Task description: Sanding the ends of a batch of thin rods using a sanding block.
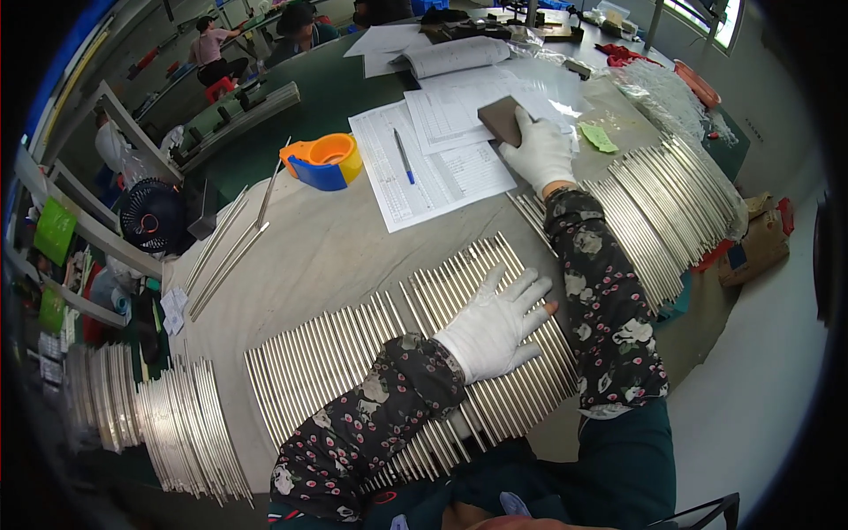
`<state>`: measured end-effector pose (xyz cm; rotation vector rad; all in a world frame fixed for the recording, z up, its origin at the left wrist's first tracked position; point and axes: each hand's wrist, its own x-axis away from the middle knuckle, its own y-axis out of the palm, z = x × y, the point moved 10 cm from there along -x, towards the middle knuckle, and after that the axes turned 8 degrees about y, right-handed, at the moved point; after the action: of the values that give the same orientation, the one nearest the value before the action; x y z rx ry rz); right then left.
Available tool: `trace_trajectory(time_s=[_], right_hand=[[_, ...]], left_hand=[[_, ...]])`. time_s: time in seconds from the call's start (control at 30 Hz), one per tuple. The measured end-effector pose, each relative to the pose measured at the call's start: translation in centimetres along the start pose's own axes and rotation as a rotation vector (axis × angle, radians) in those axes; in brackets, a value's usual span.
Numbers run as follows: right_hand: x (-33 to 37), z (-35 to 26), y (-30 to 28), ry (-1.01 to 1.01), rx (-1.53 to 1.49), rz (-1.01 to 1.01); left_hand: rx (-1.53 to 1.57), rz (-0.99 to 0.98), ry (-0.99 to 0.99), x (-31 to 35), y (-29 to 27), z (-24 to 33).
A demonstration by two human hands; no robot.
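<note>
My left hand (496,325), in a white glove with a bare fingertip showing, lies flat with fingers spread on a row of thin shiny metal rods (309,367). The rods lie side by side on the table in front of me, with small gaps in the row. My right hand (541,152), also white-gloved, reaches farther out and grips a brown rectangular block (500,121) that looks like a sanding sponge. The block is at the edge of some printed sheets (433,181). Another dense stack of rods (667,216) lies to the right of my right forearm.
A blue pen (404,156) lies on the sheets, left of which stands an orange and blue tape dispenser (323,161). Loose rods (228,269) and a black fan (152,215) are at the left. More rods (190,428) sit lower left. People (212,49) sit in the background.
</note>
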<state>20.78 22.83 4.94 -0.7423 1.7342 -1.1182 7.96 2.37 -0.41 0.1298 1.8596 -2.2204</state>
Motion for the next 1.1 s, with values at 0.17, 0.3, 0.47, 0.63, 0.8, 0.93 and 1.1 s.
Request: trace_trajectory(time_s=[0.17,0.3,0.47,0.63,0.8,0.93,1.1], right_hand=[[6.9,2.7,-9.4,-0.189,-0.086,0.214],[17.3,6.5,-13.0,-0.263,-0.104,0.232],[23.7,13.0,-10.9,-0.07,0.044,0.08],[23.2,12.9,-10.5,0.006,-0.065,0.104],[23.8,12.5,-9.7,-0.058,0.037,0.114],[26.0,12.2,-12.2,-0.092,-0.018,0.148],[29.4,10.5,-13.7,-0.116,-0.147,0.062]], left_hand=[[-0.105,0.015,0.023,-0.1,-0.9,-0.3],[-0.165,-0.02,0.014,0.0,-0.9,-0.9],[-0.158,-0.054,0.033,-0.2,0.1,-0.7],[-0.13,0.016,-0.13,-0.6,-1.1,-1.8],[-0.217,-0.119,-0.359,-0.6,0.4,-4.2],[-0.201,-0.144,-0.357,-0.9,0.3,-4.4],[-0.215,-0.094,-0.346,-1.2,0.0,-4.5]])
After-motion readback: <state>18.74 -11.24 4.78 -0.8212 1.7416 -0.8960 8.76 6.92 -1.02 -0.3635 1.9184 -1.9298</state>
